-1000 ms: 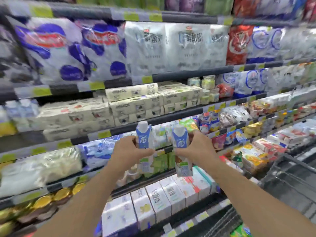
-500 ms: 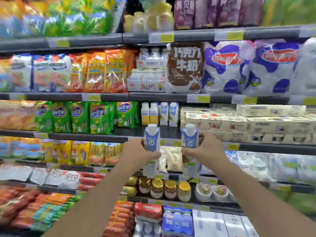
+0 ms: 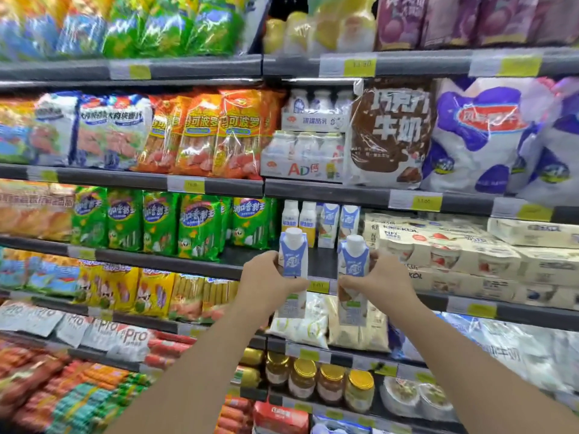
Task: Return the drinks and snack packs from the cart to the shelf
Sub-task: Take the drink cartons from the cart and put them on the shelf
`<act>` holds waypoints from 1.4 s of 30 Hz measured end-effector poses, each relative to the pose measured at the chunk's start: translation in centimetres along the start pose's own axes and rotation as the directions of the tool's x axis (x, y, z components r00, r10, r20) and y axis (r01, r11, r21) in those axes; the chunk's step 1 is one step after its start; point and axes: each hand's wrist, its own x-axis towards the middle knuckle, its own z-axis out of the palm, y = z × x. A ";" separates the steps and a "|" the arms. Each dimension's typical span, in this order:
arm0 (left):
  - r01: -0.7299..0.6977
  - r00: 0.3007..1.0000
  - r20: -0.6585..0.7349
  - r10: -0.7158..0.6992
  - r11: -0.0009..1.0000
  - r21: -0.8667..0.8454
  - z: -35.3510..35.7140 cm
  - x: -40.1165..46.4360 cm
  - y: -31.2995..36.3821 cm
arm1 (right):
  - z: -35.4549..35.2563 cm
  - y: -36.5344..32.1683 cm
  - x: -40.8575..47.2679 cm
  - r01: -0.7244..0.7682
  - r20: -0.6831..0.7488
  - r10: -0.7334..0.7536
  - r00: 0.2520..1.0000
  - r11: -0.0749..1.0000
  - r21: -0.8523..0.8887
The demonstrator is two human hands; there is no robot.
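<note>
My left hand [image 3: 269, 281] grips a blue-and-white drink carton with a white cap [image 3: 293, 258], held upright. My right hand [image 3: 380, 278] grips a second, matching carton [image 3: 353, 261], also upright. Both cartons are held side by side in front of the dark shelf edge [image 3: 175, 264] at mid height. Directly behind them on that shelf stand two more matching cartons [image 3: 340, 225] beside two white-and-yellow bottles [image 3: 299, 220]. A stretch of bare shelf lies in front of those. The cart is out of view.
Green snack bags [image 3: 163, 220] fill the shelf to the left, white boxed multipacks [image 3: 445, 249] the right. Orange sausage packs [image 3: 206, 133] and milk bags [image 3: 479, 133] sit one shelf up. Jars with gold lids [image 3: 319, 380] stand below.
My view has swung left along the shelves, from the right-hand bay to the bay with matching cartons. Both hands keep hold of their cartons, now slightly farther apart and nearer the shelf.
</note>
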 end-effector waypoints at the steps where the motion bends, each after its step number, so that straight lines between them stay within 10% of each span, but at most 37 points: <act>1: 0.003 1.000 -0.007 -0.003 1.000 -0.008 0.8 0.9 0.4 | -0.1 0.2 0.9 -0.002 -0.004 0.002 1.000 1.000 0.009; 42: -0.184 0.977 0.087 0.194 0.977 -0.110 9.6 19.5 -2.6 | 7.4 1.3 17.0 -0.152 -0.273 0.153 0.950 0.988 0.025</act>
